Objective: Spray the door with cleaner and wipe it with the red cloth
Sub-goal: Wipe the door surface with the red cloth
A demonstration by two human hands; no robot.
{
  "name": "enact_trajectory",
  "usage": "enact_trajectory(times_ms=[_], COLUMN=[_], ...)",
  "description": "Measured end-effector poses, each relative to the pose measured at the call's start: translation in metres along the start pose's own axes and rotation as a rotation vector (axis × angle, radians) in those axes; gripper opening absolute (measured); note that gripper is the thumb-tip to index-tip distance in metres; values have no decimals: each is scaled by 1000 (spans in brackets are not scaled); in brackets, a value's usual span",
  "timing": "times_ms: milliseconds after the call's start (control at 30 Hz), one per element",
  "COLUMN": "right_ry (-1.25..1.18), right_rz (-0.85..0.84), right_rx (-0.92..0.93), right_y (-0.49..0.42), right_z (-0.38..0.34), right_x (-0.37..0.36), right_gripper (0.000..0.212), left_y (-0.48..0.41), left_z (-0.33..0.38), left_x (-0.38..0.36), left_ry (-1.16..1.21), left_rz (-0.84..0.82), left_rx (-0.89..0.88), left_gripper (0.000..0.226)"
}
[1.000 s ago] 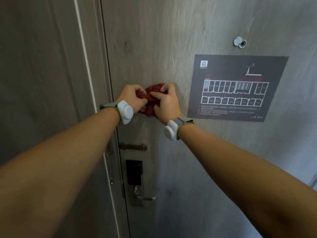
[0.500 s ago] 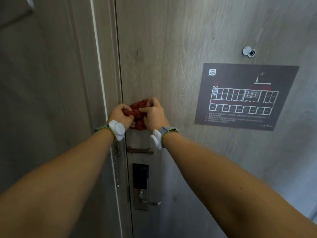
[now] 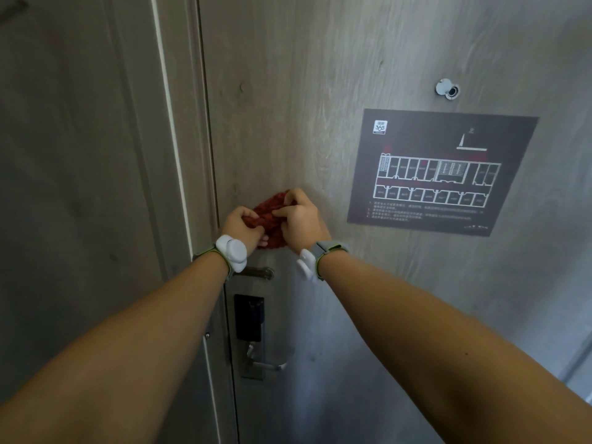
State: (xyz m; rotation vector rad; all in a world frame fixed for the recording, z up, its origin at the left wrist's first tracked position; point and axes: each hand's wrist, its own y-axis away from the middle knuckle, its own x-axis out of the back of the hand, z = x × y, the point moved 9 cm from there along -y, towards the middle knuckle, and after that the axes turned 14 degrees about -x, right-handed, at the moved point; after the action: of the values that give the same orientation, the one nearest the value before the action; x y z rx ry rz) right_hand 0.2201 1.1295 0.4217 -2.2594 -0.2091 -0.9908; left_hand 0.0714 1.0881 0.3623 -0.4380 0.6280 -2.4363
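The grey wood-grain door (image 3: 320, 91) fills the view. A bunched red cloth (image 3: 270, 213) is pressed against it close to the door's left edge, just above the lock. My left hand (image 3: 242, 227) grips the cloth's lower left part with curled fingers. My right hand (image 3: 301, 219) grips its upper right part, fingers curled over the top. Both hands hide much of the cloth. No spray bottle is in view.
A dark floor-plan sign (image 3: 439, 171) is stuck on the door to the right of my hands, with a peephole (image 3: 447, 89) above it. Below the cloth sit a small bolt lever (image 3: 256, 273), a black lock panel (image 3: 249, 317) and a metal handle (image 3: 266, 365). The door frame (image 3: 179, 155) stands at left.
Both hands have carried the cloth down and to the left across the door, from beside the sign to the door's left edge above the lock.
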Motion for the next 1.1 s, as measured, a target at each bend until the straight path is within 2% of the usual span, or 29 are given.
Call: enact_trajectory(times_ms=[133,267,500,767,967,1100], right_ry=[23,30,7,-24,78,115], right_rz=[7,19,94,148,227,238], right_rx=[13,-32,-85,-53,42,38], right_y=[9,15,30,46,62,68], right_z=[21,42,82,114,127,146], right_x=[20,37,66,100,132,155], right_gripper=[25,16,13,12,23,28], left_y=[8,15,29,37,43,48], left_z=[4,9,22,31,40,52], left_x=[-34,-55,-101,-145,-181,-209], left_ry=[51,90,122,129,150,154], left_rz=[-32,-52,-110,-158,-200,-238], left_rx=[14,22,35,29,12,10], left_gripper=[22,22,18,19,20,20])
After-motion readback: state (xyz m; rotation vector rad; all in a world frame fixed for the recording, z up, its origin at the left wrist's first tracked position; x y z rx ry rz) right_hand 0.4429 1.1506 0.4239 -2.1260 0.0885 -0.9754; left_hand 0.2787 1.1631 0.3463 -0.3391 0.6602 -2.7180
